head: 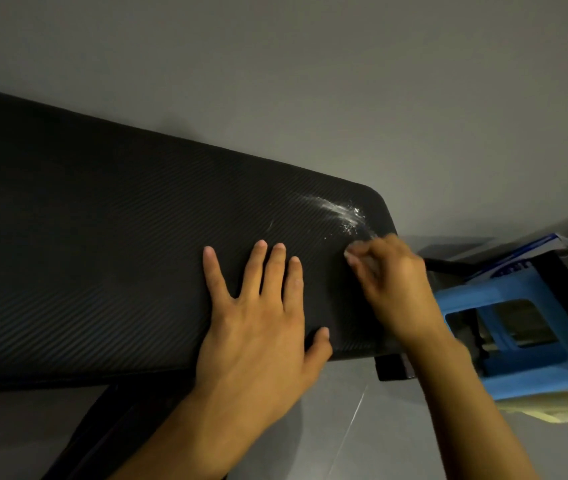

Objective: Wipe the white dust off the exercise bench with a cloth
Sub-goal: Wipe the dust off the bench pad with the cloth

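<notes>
Dust (339, 211) is left at bench (102, 237) end (barely wiped); cloth (354, 253) is pinched by right hand (391, 275), left hand (261, 323) fingers (255, 268) spread

Seemingly a home room: black exercise bench (102, 254), blue plastic stool (466, 299), grey tiled floor (362, 427).

No text, label, brand, number or sign can be read: the only print in view is a dark blue mark on the blue-and-white box (504, 271) at the right edge, partly hidden behind the blue plastic stool (466, 299) and too blurred to make out.
</notes>
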